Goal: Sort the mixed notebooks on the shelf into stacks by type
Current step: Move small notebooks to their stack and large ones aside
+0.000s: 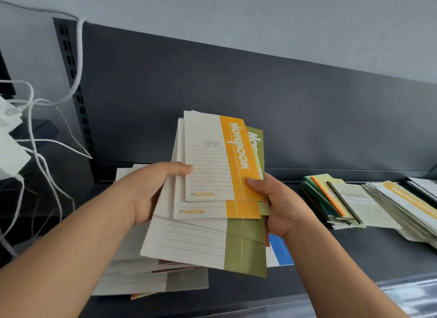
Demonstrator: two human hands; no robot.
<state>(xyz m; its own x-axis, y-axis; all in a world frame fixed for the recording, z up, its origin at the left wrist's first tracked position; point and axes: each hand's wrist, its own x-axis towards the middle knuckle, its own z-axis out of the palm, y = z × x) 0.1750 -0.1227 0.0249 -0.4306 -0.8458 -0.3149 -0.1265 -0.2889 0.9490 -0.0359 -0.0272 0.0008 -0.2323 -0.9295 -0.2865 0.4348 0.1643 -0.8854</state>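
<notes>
**Sorting Notebooks: Partway Through, Fan Held in Both Hands**

Hanging at the far left, white cables (33, 119) trail down beside the shelf (331, 254), clear of the work. Next comes the unsorted pile (151, 280), lying loose and askew on the shelf with maroon, grey and blue edges poking out; it looks like the bulk of what is left. Above it the left hand (146, 190) grips a fanned bundle of notebooks, thumb curled over the front cover. The top yellow notebook (220, 157) shows a cream ruled panel, a yellow band lettered "Notebook" and an A5 mark; a twin sits just behind, and green-banded notebooks (246, 249) splay out below. The right hand (281, 206) pinches the yellow band's lower corner, thumb on top. Further right, a green-and-orange-edged stack (331, 199) and a yellow-striped stack (406, 204) lie side by side, apparently already sorted.
</notes>
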